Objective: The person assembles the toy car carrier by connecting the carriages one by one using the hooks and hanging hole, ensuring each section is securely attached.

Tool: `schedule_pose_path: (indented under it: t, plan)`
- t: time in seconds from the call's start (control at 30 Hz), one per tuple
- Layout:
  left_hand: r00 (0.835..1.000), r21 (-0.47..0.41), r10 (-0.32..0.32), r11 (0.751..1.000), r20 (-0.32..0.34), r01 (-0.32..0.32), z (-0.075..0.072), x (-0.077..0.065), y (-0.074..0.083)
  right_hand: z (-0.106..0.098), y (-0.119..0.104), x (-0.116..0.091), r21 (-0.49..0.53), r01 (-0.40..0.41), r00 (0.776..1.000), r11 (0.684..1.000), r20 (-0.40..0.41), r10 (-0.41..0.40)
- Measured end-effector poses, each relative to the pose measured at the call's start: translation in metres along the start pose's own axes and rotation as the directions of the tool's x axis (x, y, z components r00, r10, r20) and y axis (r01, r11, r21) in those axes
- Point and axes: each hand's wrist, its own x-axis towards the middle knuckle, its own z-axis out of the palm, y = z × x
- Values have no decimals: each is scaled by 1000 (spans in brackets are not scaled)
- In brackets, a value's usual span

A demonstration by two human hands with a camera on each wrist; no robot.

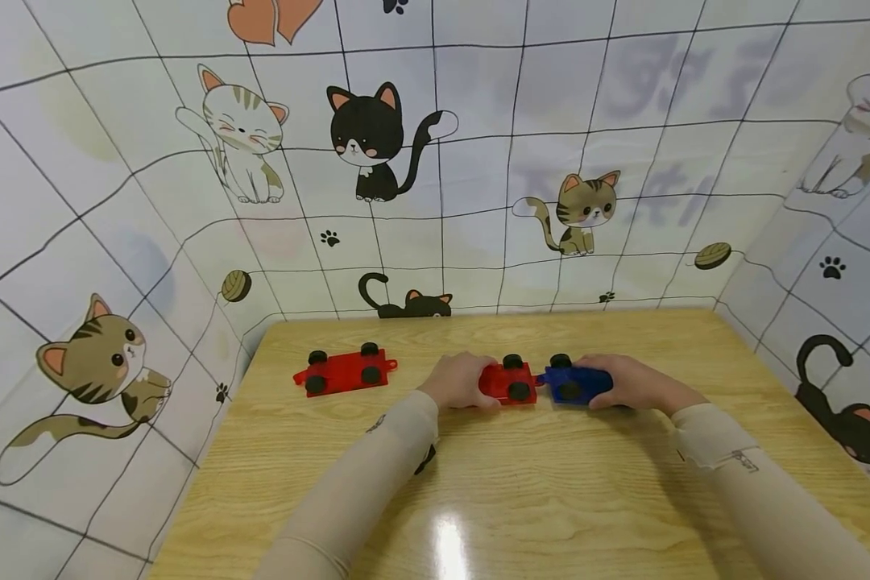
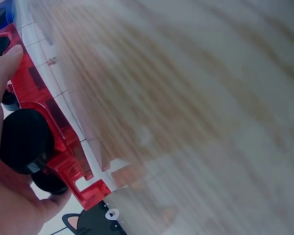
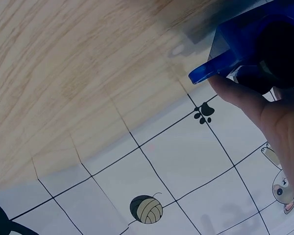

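In the head view my left hand (image 1: 460, 382) grips the left end of a red toy train car (image 1: 506, 383) with black wheels facing up. The left wrist view shows the thumb on the side of that translucent red car (image 2: 36, 93). To its right, my right hand (image 1: 627, 383) holds a blue toy train car (image 1: 573, 383), also wheels up. The facing ends of the two cars meet at their couplings. A blue hook-like coupling (image 3: 206, 73) sticks out past my right thumb in the right wrist view.
Another red train car (image 1: 346, 372) lies wheels up on the wooden table (image 1: 522, 491), left of my hands. A black thing (image 1: 425, 460) is mostly hidden by my left forearm. Cat-printed sheets (image 1: 478, 161) stand around the table's back and sides.
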Motion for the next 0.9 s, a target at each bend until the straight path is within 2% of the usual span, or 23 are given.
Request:
schedule_pose_path:
  t: [0.33,0.73,0.9]
  plan:
    - [1000,28,18,999,1,-18,0,6,2,-3,3,0,-30,-3,1000,1000,3,3]
    - [1000,39,5,999,26,-6,2,14,12,-6,15,-3,-40,-14,1000,999,-13,13]
    - [1000,54,16,998,26,-18,4,22,13,-5,23,-1,-40,-33,999,999,-2,33]
